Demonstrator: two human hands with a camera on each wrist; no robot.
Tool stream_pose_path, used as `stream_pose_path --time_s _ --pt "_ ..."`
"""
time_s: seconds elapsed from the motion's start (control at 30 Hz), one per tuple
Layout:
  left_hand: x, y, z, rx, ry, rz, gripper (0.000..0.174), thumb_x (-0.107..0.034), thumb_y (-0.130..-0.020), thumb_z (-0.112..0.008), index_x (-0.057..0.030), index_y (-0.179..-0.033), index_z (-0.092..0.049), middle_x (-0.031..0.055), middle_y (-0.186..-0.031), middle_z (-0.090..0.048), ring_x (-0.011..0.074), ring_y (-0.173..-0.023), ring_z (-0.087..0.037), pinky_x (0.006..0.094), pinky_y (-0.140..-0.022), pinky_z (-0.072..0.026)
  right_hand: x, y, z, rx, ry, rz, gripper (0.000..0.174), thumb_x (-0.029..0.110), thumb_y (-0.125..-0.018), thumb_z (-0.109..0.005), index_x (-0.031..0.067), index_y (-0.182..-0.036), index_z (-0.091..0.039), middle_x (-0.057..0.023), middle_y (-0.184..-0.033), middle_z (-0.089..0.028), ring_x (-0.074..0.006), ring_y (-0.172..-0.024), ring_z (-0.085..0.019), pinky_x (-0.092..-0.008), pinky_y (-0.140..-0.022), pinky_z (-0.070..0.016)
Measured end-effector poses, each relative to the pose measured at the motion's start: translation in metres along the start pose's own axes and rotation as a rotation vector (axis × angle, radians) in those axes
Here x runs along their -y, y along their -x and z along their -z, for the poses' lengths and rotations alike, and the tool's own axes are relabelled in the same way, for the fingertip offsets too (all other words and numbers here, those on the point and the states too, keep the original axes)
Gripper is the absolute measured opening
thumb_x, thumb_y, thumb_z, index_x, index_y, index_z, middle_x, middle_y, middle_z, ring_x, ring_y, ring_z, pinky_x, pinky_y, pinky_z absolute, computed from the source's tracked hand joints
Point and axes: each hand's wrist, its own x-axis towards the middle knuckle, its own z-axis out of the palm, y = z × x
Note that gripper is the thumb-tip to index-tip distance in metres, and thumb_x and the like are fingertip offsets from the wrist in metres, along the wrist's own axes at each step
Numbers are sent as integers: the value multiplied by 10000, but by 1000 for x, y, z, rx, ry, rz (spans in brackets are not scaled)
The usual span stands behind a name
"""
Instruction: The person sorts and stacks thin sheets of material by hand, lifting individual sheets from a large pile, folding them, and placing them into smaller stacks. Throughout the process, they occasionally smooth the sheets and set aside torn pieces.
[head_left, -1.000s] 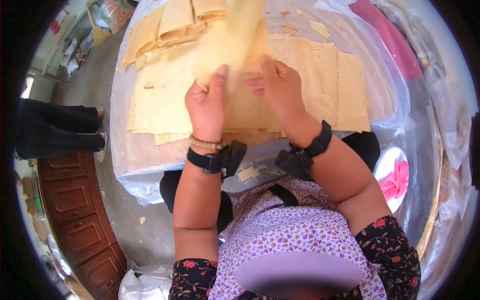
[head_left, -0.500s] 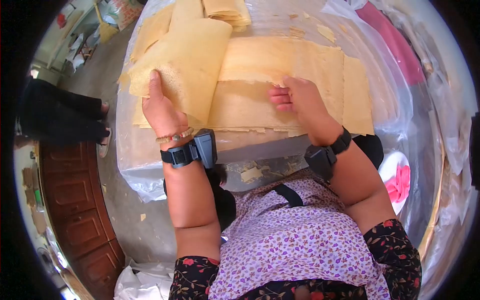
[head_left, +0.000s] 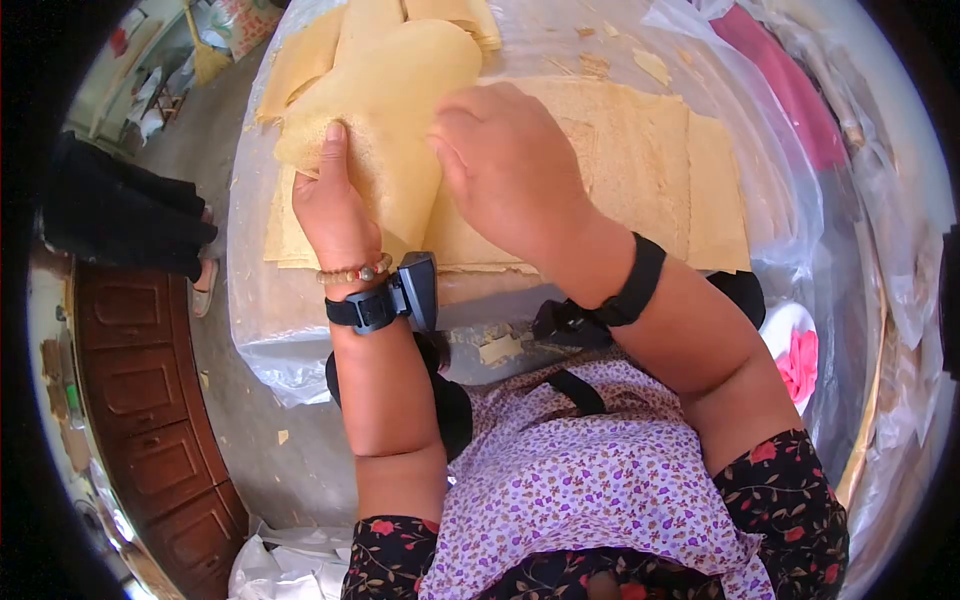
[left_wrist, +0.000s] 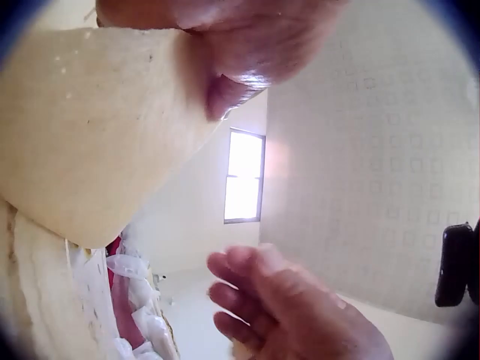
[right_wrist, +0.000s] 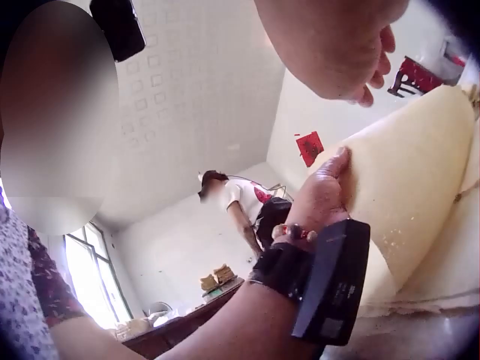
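Observation:
My left hand (head_left: 340, 205) grips a thin pale-yellow sheet (head_left: 400, 80) by its left side, thumb on top. The sheet curves over toward the folded sheets behind it; in the left wrist view its smooth face (left_wrist: 97, 127) hangs below the hand. My right hand (head_left: 515, 165) is raised beside the sheet's right edge and overlaps it in the head view. Its fingers (left_wrist: 240, 300) are loosely bent with nothing seen between them. Under both hands lies a flat stack of similar sheets (head_left: 645, 180) with ragged edges.
Folded sheets (head_left: 300, 70) lie at the table's back left. Clear plastic (head_left: 770, 220) covers the table, with crumbs and a loose scrap (head_left: 650, 66) on it. A second person (right_wrist: 247, 202) stands to the left near brown cabinets (head_left: 135, 365). A pink cloth (head_left: 797, 365) is at right.
The sheet has swung left with my left hand, which then shifted slightly right. My right hand has risen from the stack and moved left toward the sheet.

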Motion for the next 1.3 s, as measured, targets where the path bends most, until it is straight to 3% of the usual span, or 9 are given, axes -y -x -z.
stream_pose_path --time_s 0.1,0.2,0.3,0.4,0.5,0.6,0.7,1.03,1.3 --pt "-6 -4 10 -100 -46 35 327 -157 -1001 -665 35 -1264 -635 99 -1223 -692 184 -1071 -665 324 -931 -537 -29 14 -42 532 147 -293 218 231 -936 -642 52 -1056 -669 -132 -1075 -670 -363 -1051 -616 -464 -883 -493" --pt "-6 -5 9 -147 -19 -34 323 -166 -1002 -668 32 -1256 -646 103 -1223 -693 183 -1058 -669 325 -920 -542 -47 52 -69 310 253 -74 361 313 -951 -629 72 -1219 -628 -120 -1265 -614 -327 -1198 -562 -503 -983 -431" --pt "-10 -12 19 -191 -84 -12 341 -162 -1002 -669 34 -1278 -633 112 -1231 -692 197 -1053 -682 338 -917 -554 -50 55 -67 511 242 -175 553 414 -974 -599 76 -1406 -527 -112 -1395 -535 -278 -1370 -444 -594 -1115 -327" --pt "-16 -20 32 -203 26 -51 335 -151 -1006 -657 38 -1281 -624 116 -1234 -693 215 -1058 -691 351 -915 -564 -55 60 -72 384 288 -143 494 376 -932 -656 103 -1338 -587 -116 -1353 -562 -295 -1284 -506 -518 -1038 -379" --pt "-15 -25 44 -196 21 -54 332 -140 -1013 -641 40 -1291 -614 117 -1230 -695 230 -1056 -697 356 -918 -568 -55 63 -70 393 245 -134 478 400 -942 -640 173 -1361 -607 -116 -1349 -562 -304 -1285 -498 -525 -1033 -370" --pt "-15 -27 47 -188 -18 -90 314 -140 -1015 -635 37 -1274 -619 119 -1227 -695 236 -1057 -697 357 -922 -568 -56 62 -70 477 257 -152 465 457 -969 -592 280 -1398 -600 -137 -1416 -530 -338 -1375 -435 -634 -1109 -311" --pt "-16 -34 55 -193 14 -45 311 -137 -1007 -647 37 -1264 -615 125 -1227 -694 241 -1057 -698 365 -921 -573 -58 64 -67 503 235 -152 445 458 -968 -589 312 -1388 -616 -148 -1419 -527 -355 -1373 -433 -654 -1097 -308" --pt "-23 -27 61 -303 -35 -74 354 -152 -1002 -656 48 -1287 -594 131 -1199 -698 255 -1046 -701 381 -901 -580 -61 67 -73 524 258 -162 425 450 -1009 -515 348 -1416 -588 -107 -1554 -445 -397 -1473 -330 -709 -1138 -219" --pt "-56 -84 118 -281 -157 -4 393 -196 -1003 -661 56 -1295 -587 133 -1197 -696 252 -1028 -702 386 -889 -578 -54 63 -67 592 255 -217 444 453 -1031 -493 366 -1462 -546 -90 -1608 -390 -365 -1506 -285 -682 -1187 -151"
